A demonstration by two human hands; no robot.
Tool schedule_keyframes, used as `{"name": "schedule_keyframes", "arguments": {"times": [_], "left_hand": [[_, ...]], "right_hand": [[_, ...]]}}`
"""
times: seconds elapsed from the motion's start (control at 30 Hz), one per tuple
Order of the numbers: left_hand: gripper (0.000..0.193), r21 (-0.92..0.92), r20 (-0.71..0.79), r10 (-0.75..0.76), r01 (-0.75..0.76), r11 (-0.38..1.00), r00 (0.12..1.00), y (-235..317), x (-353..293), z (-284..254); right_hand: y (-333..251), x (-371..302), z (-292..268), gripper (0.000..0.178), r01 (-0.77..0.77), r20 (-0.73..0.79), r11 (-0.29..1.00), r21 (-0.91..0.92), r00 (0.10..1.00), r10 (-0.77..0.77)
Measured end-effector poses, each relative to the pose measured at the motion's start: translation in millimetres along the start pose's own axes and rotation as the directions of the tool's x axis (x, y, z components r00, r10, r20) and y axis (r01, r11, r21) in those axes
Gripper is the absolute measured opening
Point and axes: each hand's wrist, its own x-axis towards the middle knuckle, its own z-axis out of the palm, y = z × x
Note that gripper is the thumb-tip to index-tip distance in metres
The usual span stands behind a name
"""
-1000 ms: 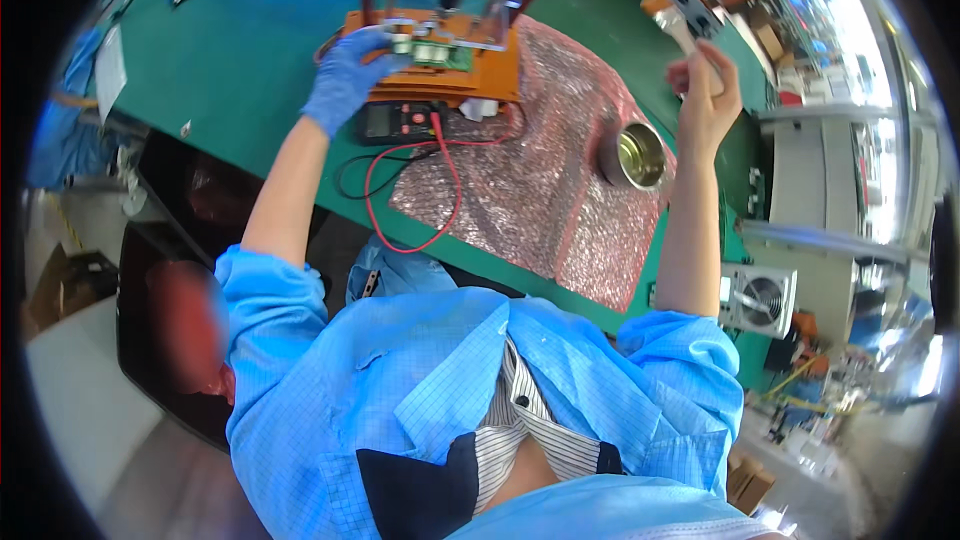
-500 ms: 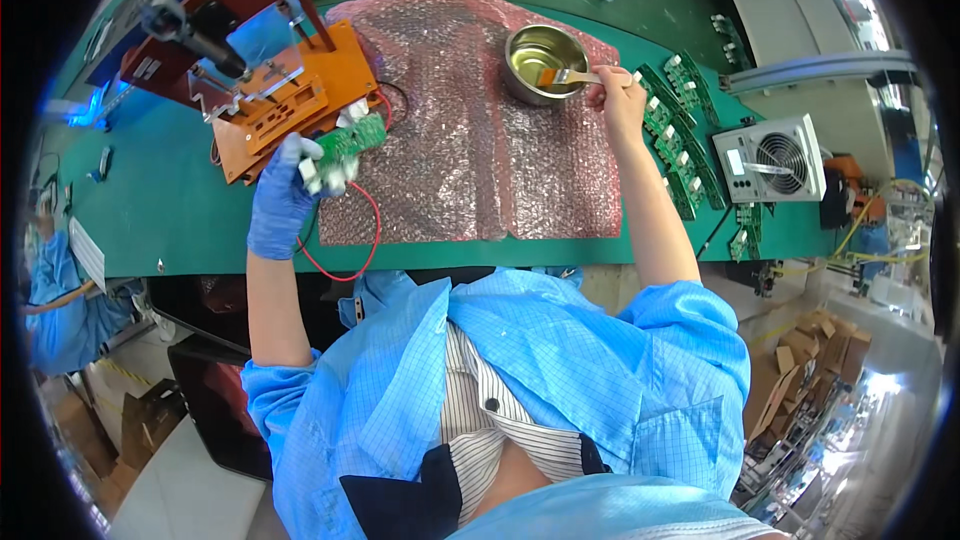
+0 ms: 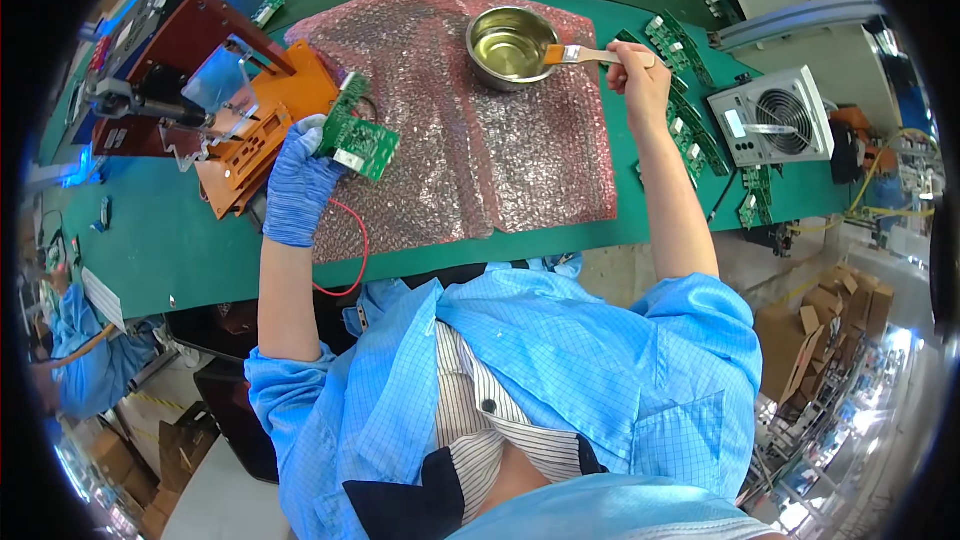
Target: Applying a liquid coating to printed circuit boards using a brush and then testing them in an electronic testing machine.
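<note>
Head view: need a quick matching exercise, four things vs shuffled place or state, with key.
Things:
1. Brush
2. Bowl
3. Left hand
4. Fan box

Place or state:
A. Gloved in blue, holding a green circuit board
B. Right of the bubble wrap, pale casing
C. In the bare right hand
D. On the bubble wrap, liquid inside

Pairs: 1-C, 2-D, 3-A, 4-B

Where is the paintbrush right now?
In the head view, the paintbrush is right of centre near the top, in the person's right hand, its bristles at the right rim of the metal bowl.
</note>
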Motion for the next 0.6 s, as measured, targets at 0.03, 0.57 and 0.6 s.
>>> {"name": "schedule_keyframes", "arguments": {"times": [0.03,0.57,0.6], "left_hand": [[0.023,0.006,0.017,-0.013,0.013,1.000,1.000,0,1,4],[0.040,0.274,0.308,-0.213,0.127,0.953,0.927,8,32,48],[0.040,0.311,0.308,-0.246,0.147,0.939,0.919,7,29,63]], "right_hand": [[-2,0,-4,0.021,0.000,-0.022,1.000,-0.002,1.000,0.000],[6,-21,-3,0.021,0.216,-0.178,0.976,-0.005,0.961,-0.213],[11,-19,-1,0.021,0.266,-0.174,0.964,-0.004,0.949,-0.262]]}}
